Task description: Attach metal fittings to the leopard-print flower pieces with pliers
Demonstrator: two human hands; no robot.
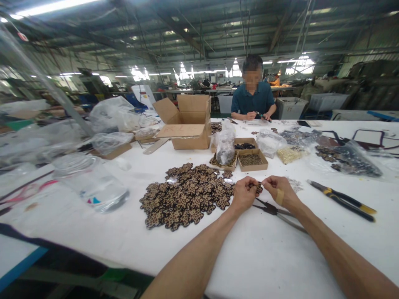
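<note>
My left hand (245, 194) pinches a small leopard-print piece (258, 189) with a dark scalloped edge. At the right edge of that piece, the thumb and finger of my right hand (282, 192) are pressed together; whatever is between them is too small to make out. A tan plaster is stuck on my right hand. Just below both hands lie pliers (272, 209) with grey handles, partly hidden by my right wrist. To the left spreads a big pile of similar leopard-print pieces (183, 197).
Beyond the pile stand small cardboard trays (252, 161) of tiny brass-coloured parts and an open carton (191, 139). Yellow-and-black pliers (343, 200) lie at right, a clear plastic jar (90, 182) at left. Across the table a person (253, 97) works with a tool.
</note>
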